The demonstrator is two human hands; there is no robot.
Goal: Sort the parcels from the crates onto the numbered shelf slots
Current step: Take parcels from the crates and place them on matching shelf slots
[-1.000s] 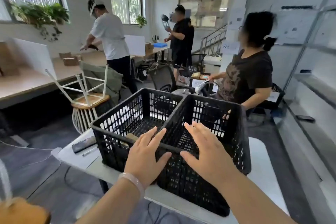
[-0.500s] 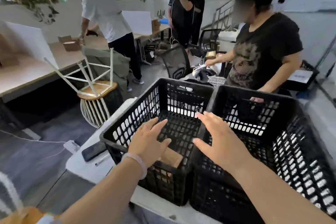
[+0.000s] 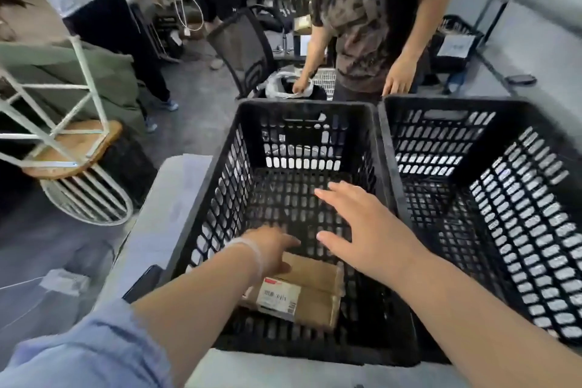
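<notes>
Left hand (image 3: 271,249) down on cardboard parcel (image 3: 315,290) at near end of left crate (image 3: 220,186), grip unclear, too blurry. Right hand (image 3: 368,230) spread, hovering empty. Right crate (image 3: 519,198) looks empty, so probably last parcel, not shelved yet.

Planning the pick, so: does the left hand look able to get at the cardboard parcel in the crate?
Probably yes. The left hand is down inside the open-topped crate, at the edge of the parcel. Nothing lies on it, and the right hand hovers clear above.
</notes>
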